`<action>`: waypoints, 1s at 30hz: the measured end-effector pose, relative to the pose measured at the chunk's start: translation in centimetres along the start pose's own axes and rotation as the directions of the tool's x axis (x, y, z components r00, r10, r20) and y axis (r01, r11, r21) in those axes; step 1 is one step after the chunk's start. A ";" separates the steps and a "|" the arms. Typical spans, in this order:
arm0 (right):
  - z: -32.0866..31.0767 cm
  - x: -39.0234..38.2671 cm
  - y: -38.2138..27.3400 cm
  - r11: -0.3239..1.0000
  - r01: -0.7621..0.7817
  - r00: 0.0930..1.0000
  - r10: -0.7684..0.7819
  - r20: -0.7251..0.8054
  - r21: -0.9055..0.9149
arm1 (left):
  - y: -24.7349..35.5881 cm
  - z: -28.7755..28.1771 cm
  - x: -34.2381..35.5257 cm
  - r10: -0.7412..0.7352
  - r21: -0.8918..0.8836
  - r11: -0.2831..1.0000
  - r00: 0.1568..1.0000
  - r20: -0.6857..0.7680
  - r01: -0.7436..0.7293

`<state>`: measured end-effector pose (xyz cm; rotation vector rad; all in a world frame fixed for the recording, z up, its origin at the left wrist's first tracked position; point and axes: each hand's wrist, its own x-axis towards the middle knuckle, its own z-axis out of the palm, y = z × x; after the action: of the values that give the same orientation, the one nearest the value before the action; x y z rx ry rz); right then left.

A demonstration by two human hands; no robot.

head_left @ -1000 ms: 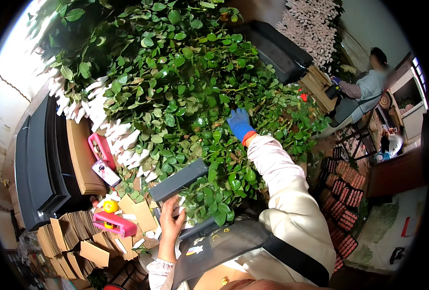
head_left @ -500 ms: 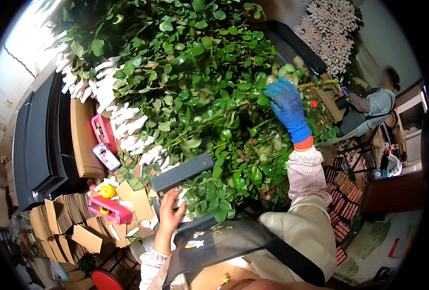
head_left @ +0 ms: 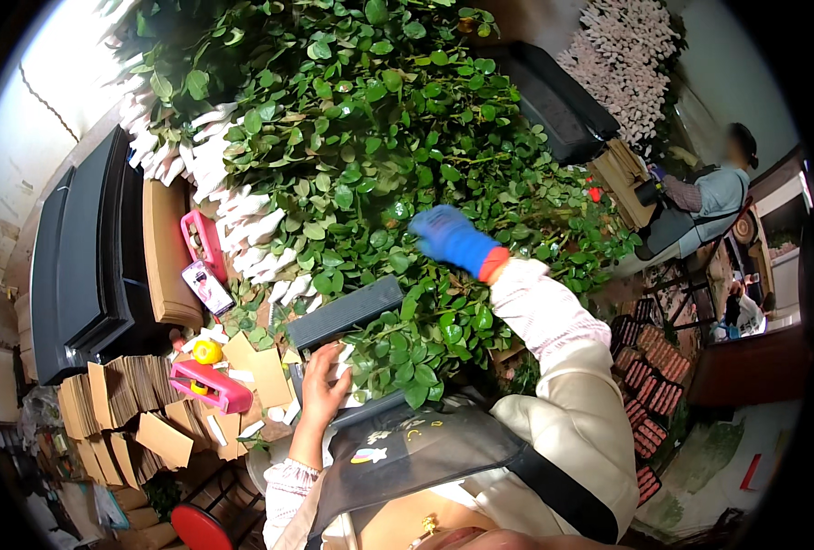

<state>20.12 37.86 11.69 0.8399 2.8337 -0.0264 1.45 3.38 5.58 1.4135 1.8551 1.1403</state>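
Note:
My bare left hand (head_left: 322, 390) has its fingers bent round white-sleeved flower heads (head_left: 344, 362) at the near end of a leafy bunch. Beside it lies a dark grey ridged bar (head_left: 347, 316). The bunch's green stems and leaves (head_left: 416, 357), like those of roses, spread right from there. My right hand (head_left: 448, 236), in a blue glove with a red-orange cuff, is over the large heap of leafy stems (head_left: 352, 137). Its fingertips are blurred against the leaves, and no stem shows clearly in them. White-sleeved heads (head_left: 251, 234) line the heap's left side.
At left are dark boards (head_left: 86, 257), brown cardboard (head_left: 173, 257), a phone (head_left: 207, 289) and pink tape dispensers (head_left: 210, 387). Folded cardboard pieces (head_left: 122, 403) stand in rows near a red stool (head_left: 207, 527). Another person (head_left: 709, 197) sits at the far right, past a black box (head_left: 563, 110).
My right hand has swept left and nearer, away from the leafy stem it held out at the right. The left hand stays almost in place.

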 end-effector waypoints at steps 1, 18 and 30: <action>1.9 0.6 -0.5 0.996 0.016 0.998 -0.011 0.058 -0.084 | 0.1 0.0 0.0 0.003 -0.003 1.000 1.000 0.003 -0.003; -3.9 -3.2 1.0 0.987 0.049 0.858 0.036 -0.512 0.152 | -0.7 0.0 -0.3 0.018 -0.030 0.999 1.000 0.013 -0.018; -5.3 -5.5 0.8 0.997 0.034 0.793 0.015 -0.609 0.068 | -0.9 0.2 -0.2 0.027 -0.024 0.999 1.000 -0.002 -0.027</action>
<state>24.15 35.90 17.97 0.9972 3.4610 0.1709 1.22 3.15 4.64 1.4289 1.8220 1.1740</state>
